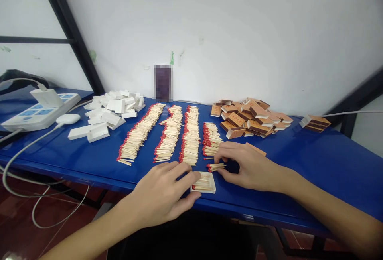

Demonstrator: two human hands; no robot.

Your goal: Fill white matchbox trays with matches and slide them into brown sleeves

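Near the table's front edge, a white matchbox tray (213, 187) holds some red-headed matches (203, 182). Around its left end my left hand (167, 190) closes, fingers on the far side and thumb on the near side. My right hand (242, 164) pinches a small bunch of matches (216, 167) just behind the tray's right end, heads pointing left. Beyond it lies the shortest row of matches (212, 134). Three longer match rows, the left (140, 132), second (169, 134) and third (190, 134), stretch toward the wall. An orange matchbox sleeve (256, 149) is partly hidden behind my right hand.
White empty trays (119, 106) are heaped at the back left, beside a power strip (42, 112) with a charger and white cables (18, 154). Orange matchbox sleeves (251, 116) are piled at the back right; more boxes (315, 123) sit farther right. A blurred dark rectangle (163, 82) stands against the wall.
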